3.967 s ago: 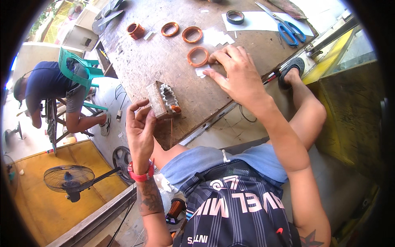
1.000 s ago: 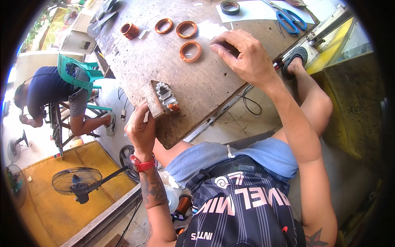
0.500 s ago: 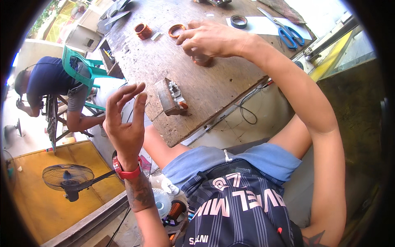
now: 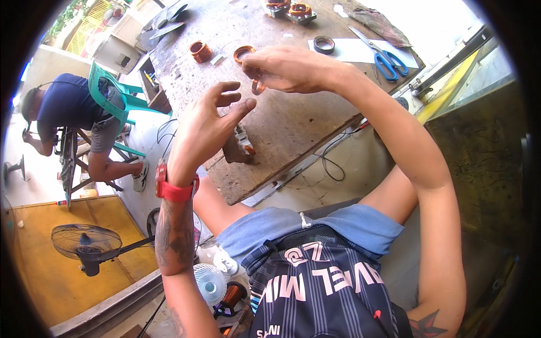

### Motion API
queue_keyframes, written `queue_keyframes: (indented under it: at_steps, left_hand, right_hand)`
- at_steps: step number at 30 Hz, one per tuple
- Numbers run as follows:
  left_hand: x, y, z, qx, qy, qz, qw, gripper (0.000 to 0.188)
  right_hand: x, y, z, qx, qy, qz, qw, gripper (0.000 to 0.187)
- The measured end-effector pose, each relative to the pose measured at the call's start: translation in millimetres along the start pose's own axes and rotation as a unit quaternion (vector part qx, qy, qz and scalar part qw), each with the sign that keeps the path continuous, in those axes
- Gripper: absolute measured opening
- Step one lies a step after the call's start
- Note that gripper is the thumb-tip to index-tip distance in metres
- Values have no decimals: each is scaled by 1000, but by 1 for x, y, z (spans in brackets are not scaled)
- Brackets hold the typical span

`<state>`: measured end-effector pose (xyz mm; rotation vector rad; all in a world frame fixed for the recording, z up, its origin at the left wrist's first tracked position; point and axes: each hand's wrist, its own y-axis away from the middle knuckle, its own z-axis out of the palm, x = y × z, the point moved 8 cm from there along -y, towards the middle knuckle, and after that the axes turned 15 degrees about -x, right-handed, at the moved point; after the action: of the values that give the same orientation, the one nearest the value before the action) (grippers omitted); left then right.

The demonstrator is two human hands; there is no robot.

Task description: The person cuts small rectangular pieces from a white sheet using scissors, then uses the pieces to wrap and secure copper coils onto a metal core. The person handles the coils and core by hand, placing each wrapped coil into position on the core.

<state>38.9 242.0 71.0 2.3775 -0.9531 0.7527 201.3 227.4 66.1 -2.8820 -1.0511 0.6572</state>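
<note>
My right hand (image 4: 290,69) reaches over the wooden table with its fingers bent round a copper wire coil (image 4: 258,87), most of which the hand hides. Opposite it is my left hand (image 4: 211,121), empty, thumb and fingers apart. Below the left hand, near the table's edge, stands a metal motor stator core (image 4: 239,147) with pale slot liners and a bit of orange-brown winding, partly covered by that hand. Beyond the right fingers lies another copper coil (image 4: 243,53). Farther left sits a third coil (image 4: 200,52), with a small white block (image 4: 217,59) beside it.
Blue-handled scissors (image 4: 389,63) and a black tape roll (image 4: 324,45) lie on white paper at the right. Wound stators (image 4: 300,12) stand at the far edge, fan blades (image 4: 166,25) at far left. A person (image 4: 73,107) bends beside a green chair (image 4: 110,93).
My left hand has moved up and right, closer to my right hand. My right hand has lifted the coil off the tabletop and shifted slightly left.
</note>
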Motion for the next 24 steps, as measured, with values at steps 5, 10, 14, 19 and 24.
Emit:
queue_keyframes:
  at_steps: [5, 10, 14, 19, 24]
  left_hand:
    - [-5, -40, 4, -22, -43, -5, 999, 62]
    - [-10, -47, 3, -16, -71, -38, 997, 38]
    - [-11, -44, 3, -14, -87, -67, 994, 34]
    - [-4, -38, 0, -6, -86, -66, 994, 36]
    - [0, -32, 0, -19, -106, -81, 991, 34]
  right_hand:
    - [8, 1, 5, 19, -74, 37, 996, 23]
    - [41, 3, -5, 58, -86, 72, 992, 36]
    - [80, 0, 3, -7, 14, 198, 980, 46]
    - [65, 2, 23, -50, 4, 154, 987, 52]
    - [41, -12, 31, -153, 35, 96, 983, 47]
